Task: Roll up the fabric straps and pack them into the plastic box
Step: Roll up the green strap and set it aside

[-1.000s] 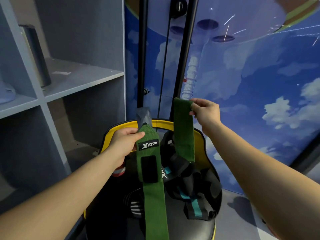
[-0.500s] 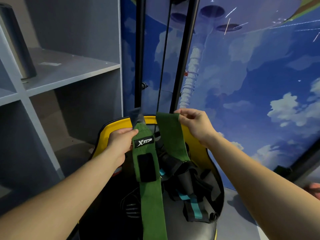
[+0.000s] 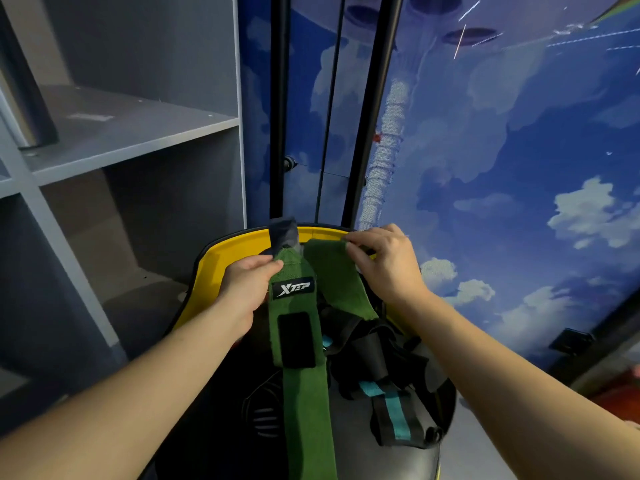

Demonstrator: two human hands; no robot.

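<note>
Inside yellow-rimmed box (image 3: 221, 261): dark straps (image 3: 391, 393).

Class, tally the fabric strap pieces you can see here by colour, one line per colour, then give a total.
Green strap pieces, one gripped by each of the hands: 2
Black straps with teal stripe: 1 clearly; the pile is tangled
Total: 3

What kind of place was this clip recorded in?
Probably a gym or sports storage corner: sporty green Xtep strap, more black straps heaped on a yellow-rimmed seat, grey cubby shelving, and a sky mural wall.
</note>
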